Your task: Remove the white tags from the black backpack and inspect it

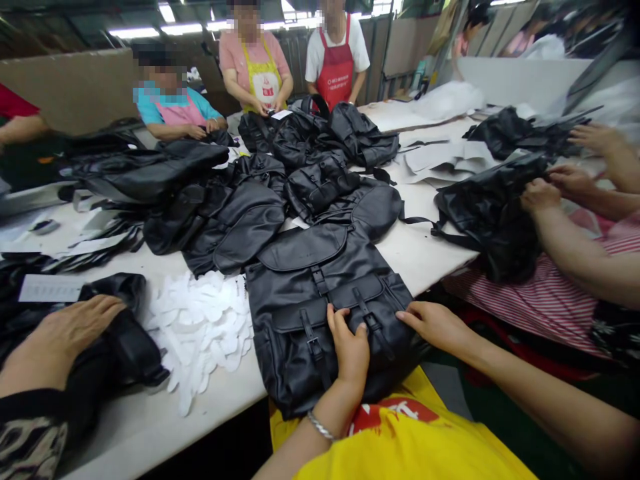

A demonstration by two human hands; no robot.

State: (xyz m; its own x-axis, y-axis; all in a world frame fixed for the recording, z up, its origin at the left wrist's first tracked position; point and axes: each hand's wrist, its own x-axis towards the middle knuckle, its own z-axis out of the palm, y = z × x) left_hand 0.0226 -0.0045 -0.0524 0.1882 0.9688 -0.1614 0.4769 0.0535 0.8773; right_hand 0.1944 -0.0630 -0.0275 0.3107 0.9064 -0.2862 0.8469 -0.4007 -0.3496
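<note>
A black leather-look backpack (295, 293) lies front side up at the table edge before me, its lower end towards my body. It has a top flap, two front pockets and buckled straps. My left hand (350, 347), wearing a silver bracelet, rests on its front between the two pockets. The thumb and fingers there are apart, with the fingertips touching the bag. At the bag's right side, my right hand (440, 327) pinches the edge near the side pocket between thumb and fingers.
White paper-like strips (205, 327) lie in a pile left of the backpack. More black bags (320, 180) are heaped further back. A co-worker's hand (75, 327) lies on a black bag at left; another person's hands (543, 193) hold one at right. Several people stand or sit across the table.
</note>
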